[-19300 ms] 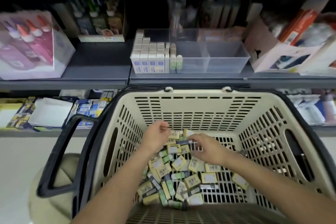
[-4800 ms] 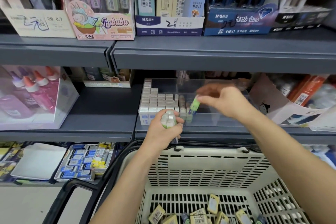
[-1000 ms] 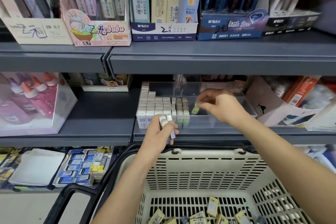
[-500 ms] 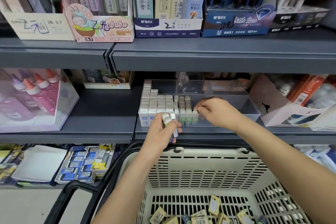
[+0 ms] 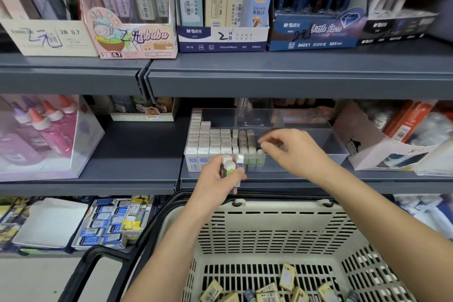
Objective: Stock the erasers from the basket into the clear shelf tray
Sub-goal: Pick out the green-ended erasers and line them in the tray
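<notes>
Head camera is looking down past two bare forearms into a beige slotted basket point(image 5: 269, 218) with a black handle. Loose erasers point(image 5: 286, 276) in yellowish sleeves are lying on the basket floor, well below both hands.

Above the basket's far rim, the left hand point(image 5: 218, 182) is curling its fingers round a small bunch of erasers point(image 5: 230, 163), gripping them upright with the white ends poking out of the fist. This hand is hovering just in front of the clear tray point(image 5: 321, 136), near its front wall.

Further in, the right hand point(image 5: 295, 152) is reaching over the tray's front wall, palm down. Its thumb and fingertips point(image 5: 264, 146) are drawing together just above the rightmost green-banded erasers point(image 5: 256, 158). Blur is hiding whether anything is pinched between them.

Inside the tray, stocked erasers point(image 5: 210, 140) are standing on end in tight rows, filling the left side; the white ones are sitting furthest left and the green-banded ones are forming the last rows beside them. The tray's right side is showing bare plastic.

The tray is sitting on the grey middle shelf point(image 5: 132, 154), between a box of pink glue bottles point(image 5: 41, 135) on the left and a white display carton point(image 5: 382, 152) on the right. On the shelf above, boxes of pencil leads point(image 5: 220, 7) are standing in a row.
</notes>
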